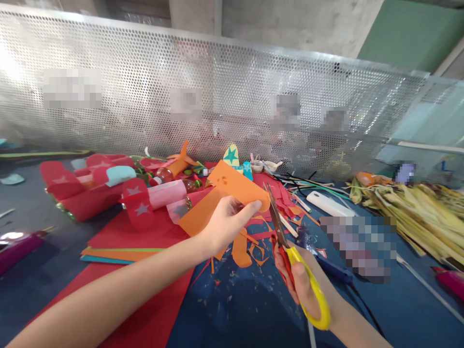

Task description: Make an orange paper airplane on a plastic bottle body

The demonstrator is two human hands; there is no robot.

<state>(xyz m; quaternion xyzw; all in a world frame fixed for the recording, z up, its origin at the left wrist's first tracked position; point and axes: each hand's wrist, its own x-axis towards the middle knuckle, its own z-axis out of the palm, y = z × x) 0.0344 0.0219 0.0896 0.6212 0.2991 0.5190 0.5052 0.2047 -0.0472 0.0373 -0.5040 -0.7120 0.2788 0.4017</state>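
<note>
My left hand (pixel 232 217) pinches a piece of orange paper (pixel 237 182) near its lower right corner, thumb on top. That corner looks rounded. In my right hand (pixel 299 278) is a pair of scissors (pixel 281 229) with yellow and red handles, the fingers wrapped through them. The blades point up and lie right beside the paper's right edge; I cannot tell whether they touch it. Below the paper, orange offcuts (pixel 257 253) and a rounded orange strip (pixel 240 249) lie on the dark blue table (pixel 232 309). Another orange sheet (pixel 199 210) lies behind my left hand.
Red sheets (pixel 145 299) and a stack of coloured paper (pixel 119 255) lie left. Beyond are paper-covered bottles with stars (pixel 141 208). To the right are a blue glue gun (pixel 333 268), a white-handled tool (pixel 329 204) and dried husks (pixel 409 203). A perforated metal screen (pixel 239 96) stands behind.
</note>
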